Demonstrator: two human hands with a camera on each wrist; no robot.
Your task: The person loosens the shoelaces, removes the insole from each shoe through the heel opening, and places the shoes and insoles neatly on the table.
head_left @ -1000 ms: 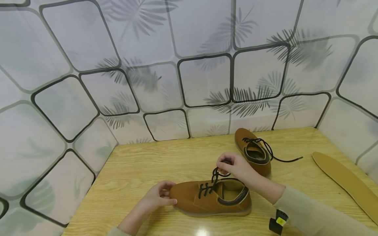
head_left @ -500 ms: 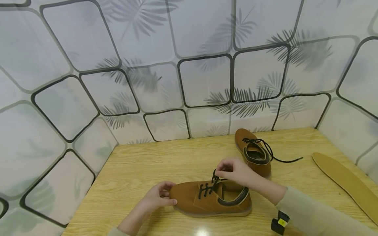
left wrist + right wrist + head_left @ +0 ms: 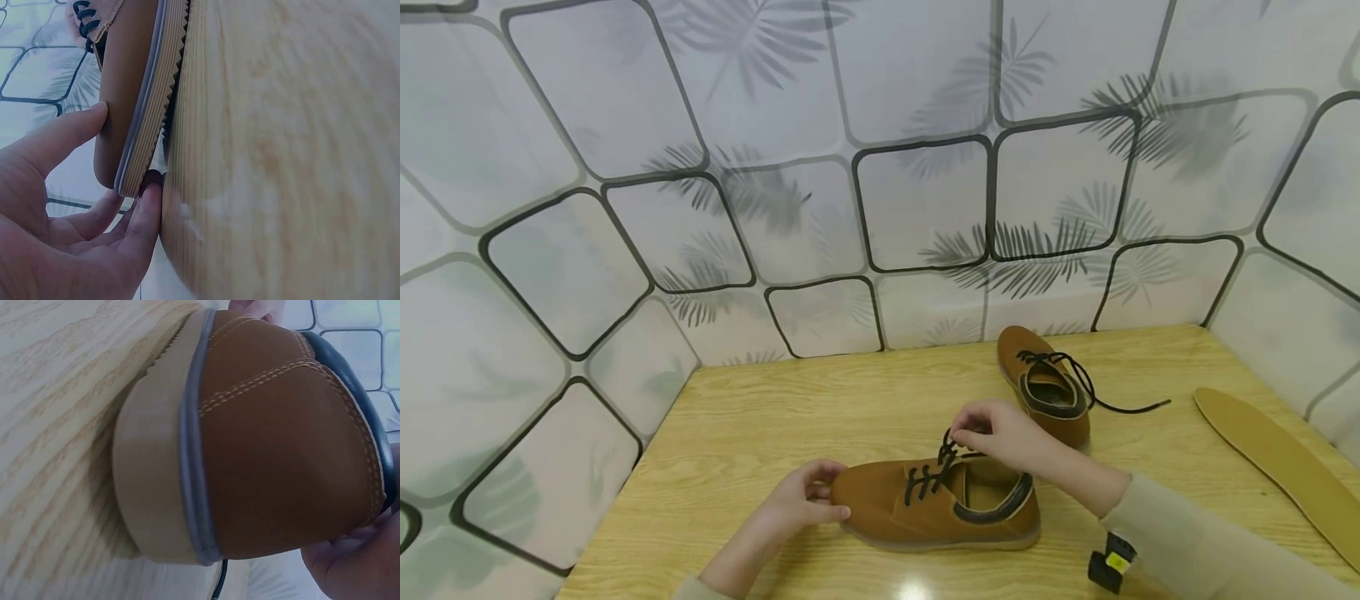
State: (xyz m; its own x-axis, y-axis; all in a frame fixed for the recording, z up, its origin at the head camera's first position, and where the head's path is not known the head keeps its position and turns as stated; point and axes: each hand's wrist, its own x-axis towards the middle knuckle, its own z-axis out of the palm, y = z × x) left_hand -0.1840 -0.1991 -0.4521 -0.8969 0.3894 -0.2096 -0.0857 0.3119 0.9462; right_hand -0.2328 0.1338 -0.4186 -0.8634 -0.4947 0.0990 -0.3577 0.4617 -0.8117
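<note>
A brown leather shoe [image 3: 880,500] stands on the wooden table, toe to the left. My left hand [image 3: 797,504] grips its toe; in the left wrist view the thumb [image 3: 94,119] lies on the upper and fingers touch near the sole's front edge. Just above the shoe's opening, my right hand [image 3: 1000,429] pinches the black shoelace [image 3: 947,450] between thumb and fingertips. The lace is threaded through the eyelets. In the right wrist view the shoe's heel [image 3: 281,456] fills the middle and hides most of the right hand [image 3: 362,562].
Behind my right hand stands a second brown shoe [image 3: 1018,350], its black lace trailing right across the table [image 3: 790,400]. A tan insole [image 3: 1277,458] lies at the right edge. Patterned walls [image 3: 925,208] enclose the back and sides.
My right hand has dropped slightly toward the shoe, and the raised part of the lace has come down with it. The left hand and the shoe have stayed in place.
</note>
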